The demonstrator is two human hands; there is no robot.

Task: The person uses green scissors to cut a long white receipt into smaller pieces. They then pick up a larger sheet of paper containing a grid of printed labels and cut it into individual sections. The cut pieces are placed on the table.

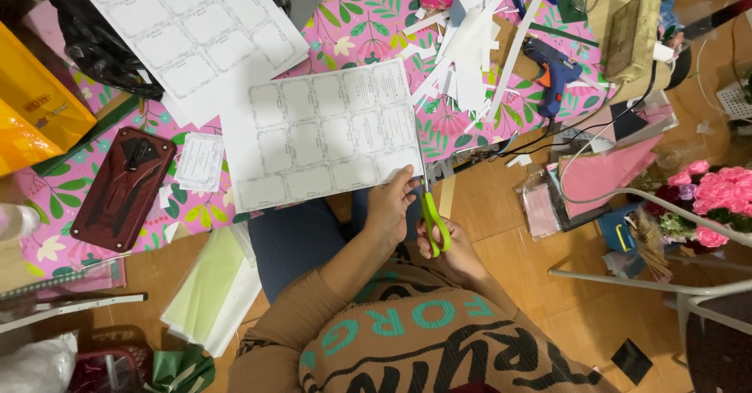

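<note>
My left hand [389, 205] pinches the lower right corner of a white sheet printed with a grid of label frames [325, 134]. My right hand [453, 253] grips green-handled scissors [433, 213], whose blades point up along the sheet's right edge. A pile of white paper strips and offcuts [470, 40] lies beyond the sheet on the pink floral cloth [368, 28]. A second, larger printed sheet [192, 28] lies at the top left.
A dark red phone case [121, 188] and a small cut label [200, 160] lie left. A blue glue gun [552, 72] with its cable is upper right. Pink artificial flowers [713, 193], a yellow bag [31, 103], pale green paper [211, 291] and metal bars [658, 283] surround me.
</note>
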